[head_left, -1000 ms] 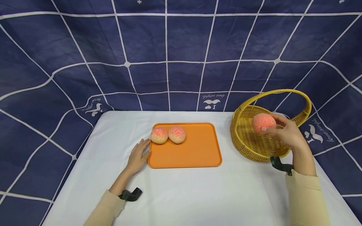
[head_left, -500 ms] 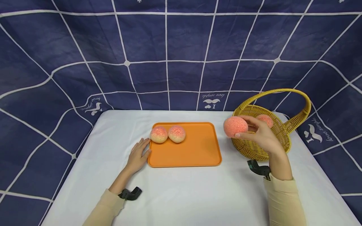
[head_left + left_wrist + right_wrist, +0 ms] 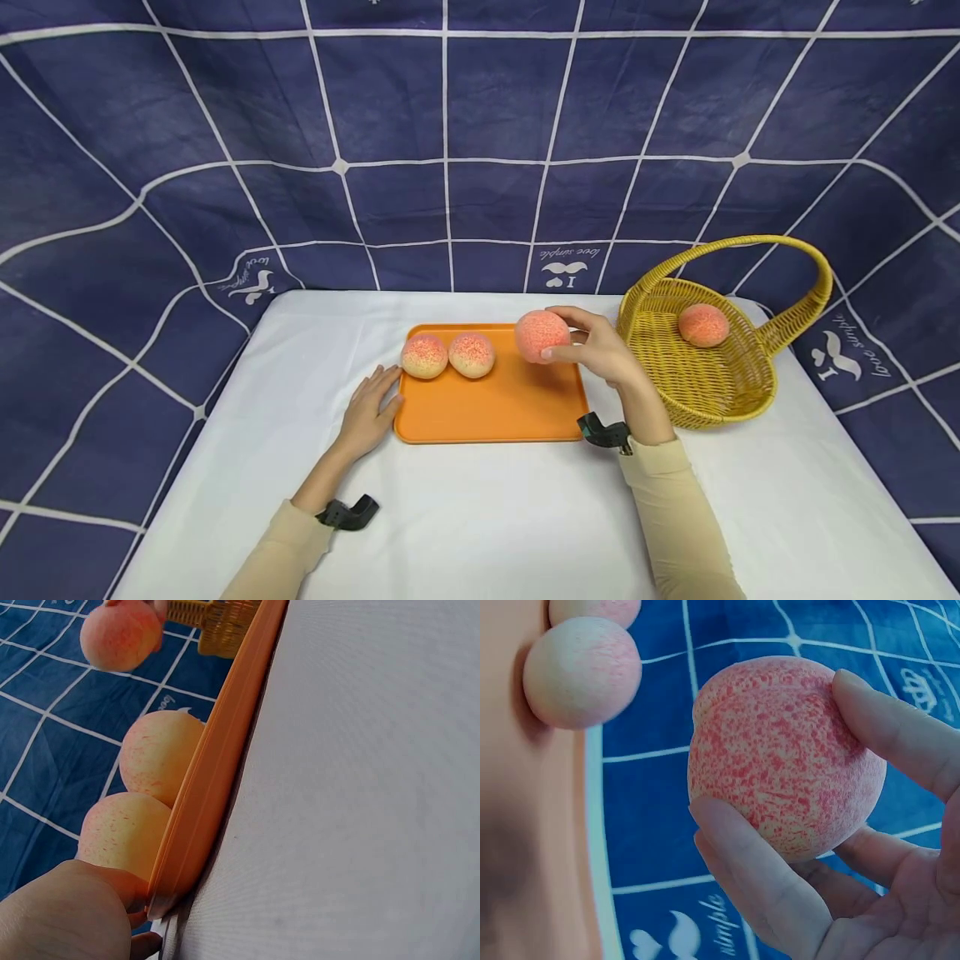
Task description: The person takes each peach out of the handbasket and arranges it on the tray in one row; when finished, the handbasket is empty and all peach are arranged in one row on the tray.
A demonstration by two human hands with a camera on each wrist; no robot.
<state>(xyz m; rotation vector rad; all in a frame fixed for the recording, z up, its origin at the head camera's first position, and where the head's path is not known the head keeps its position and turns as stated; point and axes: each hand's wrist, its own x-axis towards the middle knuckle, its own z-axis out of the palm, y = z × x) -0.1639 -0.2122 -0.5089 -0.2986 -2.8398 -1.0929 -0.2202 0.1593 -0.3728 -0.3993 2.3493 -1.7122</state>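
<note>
My right hand (image 3: 603, 350) pinches a pink speckled peach (image 3: 542, 335) between thumb and fingers, over the right part of the orange tray (image 3: 480, 417). Close up in the right wrist view, thumb and fingertips press into the sides of this held peach (image 3: 780, 757). Two more peaches, a left one (image 3: 424, 357) and a right one (image 3: 472, 355), sit side by side at the tray's upper left. My left hand (image 3: 367, 417) lies with fingers extended at the tray's left edge, and in the left wrist view its thumb is by the tray rim (image 3: 199, 825).
A yellow woven basket (image 3: 671, 358) with a tall arched handle (image 3: 750, 242) stands right of the tray, one peach (image 3: 703, 325) inside. White cloth (image 3: 480, 517) covers the table. Behind hangs a dark blue curtain (image 3: 487, 200) with white lines.
My right hand has carried the peach leftward from inside the basket to above the tray, uncovering another peach in the basket. The left hand has stayed in place.
</note>
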